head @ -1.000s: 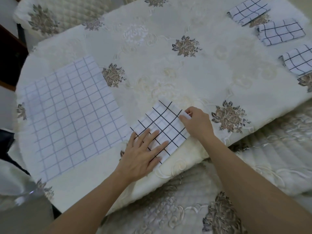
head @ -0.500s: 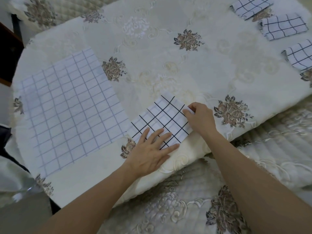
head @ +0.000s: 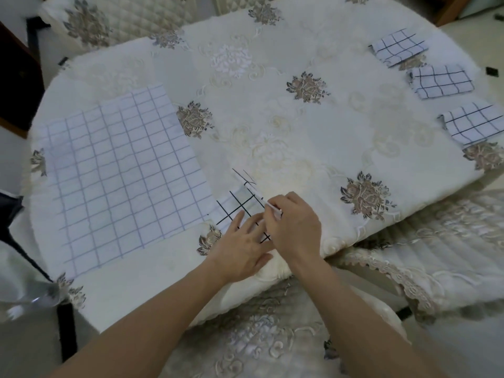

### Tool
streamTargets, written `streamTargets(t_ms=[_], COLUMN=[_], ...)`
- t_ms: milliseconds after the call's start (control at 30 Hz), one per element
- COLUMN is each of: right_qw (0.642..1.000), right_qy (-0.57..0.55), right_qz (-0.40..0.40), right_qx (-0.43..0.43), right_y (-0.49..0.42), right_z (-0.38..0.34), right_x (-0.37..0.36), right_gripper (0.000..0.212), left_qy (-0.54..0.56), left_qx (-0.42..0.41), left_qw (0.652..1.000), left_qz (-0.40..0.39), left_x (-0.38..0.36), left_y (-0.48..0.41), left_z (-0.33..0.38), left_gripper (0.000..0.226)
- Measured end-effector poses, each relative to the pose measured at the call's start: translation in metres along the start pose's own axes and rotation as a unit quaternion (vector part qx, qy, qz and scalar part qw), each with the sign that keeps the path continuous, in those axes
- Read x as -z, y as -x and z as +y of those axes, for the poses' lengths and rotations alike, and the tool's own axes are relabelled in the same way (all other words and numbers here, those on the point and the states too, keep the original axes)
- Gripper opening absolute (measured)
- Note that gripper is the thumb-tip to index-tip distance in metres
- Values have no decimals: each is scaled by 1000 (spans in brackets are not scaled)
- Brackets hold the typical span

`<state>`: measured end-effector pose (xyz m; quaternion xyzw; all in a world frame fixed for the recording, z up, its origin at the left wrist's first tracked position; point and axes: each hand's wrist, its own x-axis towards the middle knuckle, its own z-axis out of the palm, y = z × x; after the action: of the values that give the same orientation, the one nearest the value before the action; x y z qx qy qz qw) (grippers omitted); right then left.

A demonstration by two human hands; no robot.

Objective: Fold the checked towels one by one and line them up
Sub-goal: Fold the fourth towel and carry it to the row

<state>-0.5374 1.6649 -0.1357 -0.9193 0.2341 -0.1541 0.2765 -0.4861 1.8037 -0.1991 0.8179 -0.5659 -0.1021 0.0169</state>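
- Plainly, from the head view, a person's two bare forearms reach over the near edge of a round desk (head: 341, 132). It is covered by a cream tablecloth (head: 245, 110) embroidered with brown flower sprays.
- A part-folded towel (head: 240, 205), white with bold black checks, lies at the desk's near edge, partly under both hands.
- The left hand (head: 240, 249) lies flat on the near part of this towel. Its fingers are straight and spread, pressing down, so its grip holds nothing.
- The right hand (head: 296, 227) has its grip pinched on the towel's right edge. That edge is raised off the cloth and shows as a thin white line leaning towards the left hand.
- A spread towel (head: 122, 173) with pale blue checks lies flat and unfolded on the left side of the desk. Its near right corner is just beside the part-folded towel.
- Three folded towels lie one behind another along the right side, well apart from the hands:
  - the far folded towel (head: 398, 47)
  - the middle folded towel (head: 441, 81)
  - the near folded towel (head: 474, 122), which runs off the frame's right edge
- A quilted chair cushion (head: 114, 15) shows beyond the desk at the upper left.
- Another embroidered seat cover (head: 259, 342) shows below the forearms.
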Motion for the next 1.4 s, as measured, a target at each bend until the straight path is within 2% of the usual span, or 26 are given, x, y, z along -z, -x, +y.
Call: streamTargets(t_ms=[133,267,433,733,900,1100,1300,1400], right_qw=[1000,997,994,988,988,992,994,995], right_qy=[21,56,78,84,80,54,27,21], right_qz=[5,32,25,-15,-47,-69,-88,-93], right_qx=[4,41,73,132,127,96,54,42], right_y=[19,26,31,57,64,62,62,62], right_z=[-9,-6,-7,-3,-1,-1,2,4], right_x=[-17,-26,-36,-62,-71,-72,-73,-73], right_gripper=[7,4,1,5,17,14,20,29], left_qy=[27,50,20,3,-3,4,34,76], left_qx=[18,84,106,121,119,126,158,182], left_qw=[999,993,994,992,993,992,985,975], left_qz=[3,65,24,15,9,18,56,103], left_x=[4,10,-14,-21,-22,-22,-18,-13], left_y=[3,46,102,101,103,104,100,97], left_z=[3,-2,-5,-6,-7,-7,-4,-4], left_gripper=[62,56,59,58,57,57,48,43])
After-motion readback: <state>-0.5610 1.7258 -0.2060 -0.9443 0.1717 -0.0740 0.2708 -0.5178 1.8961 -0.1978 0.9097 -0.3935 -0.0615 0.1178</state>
